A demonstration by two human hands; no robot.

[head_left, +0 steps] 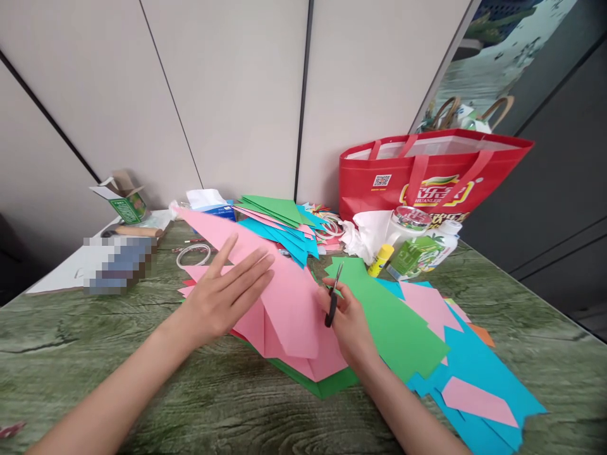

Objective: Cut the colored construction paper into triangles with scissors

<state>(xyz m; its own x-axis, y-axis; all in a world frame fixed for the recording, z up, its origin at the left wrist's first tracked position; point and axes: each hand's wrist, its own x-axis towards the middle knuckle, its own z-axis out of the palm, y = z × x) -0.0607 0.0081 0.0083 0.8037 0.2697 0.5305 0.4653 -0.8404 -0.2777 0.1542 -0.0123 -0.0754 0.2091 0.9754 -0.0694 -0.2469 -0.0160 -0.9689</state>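
Observation:
My left hand [227, 294] lies against a large sheet of pink paper [291, 297], its fingers stretched out. That sheet is tilted up and runs to a point at the far left. Held in my right hand [351, 325] is a pair of scissors [334, 297] with black handles, blades pointing up. The right fingertips are at the right edge of the pink sheet; whether they also pinch it I cannot tell. Beneath lie more folded pink sheets [246, 325] and a green sheet [315, 384].
Green paper [398, 322], blue paper [493, 373] and pink scraps [478, 401] spread over the right. Behind are a stack of cut paper [277, 208], a glue stick [380, 260], a green box [412, 256] and a red bag [370, 183]. A tape roll [193, 254] lies left.

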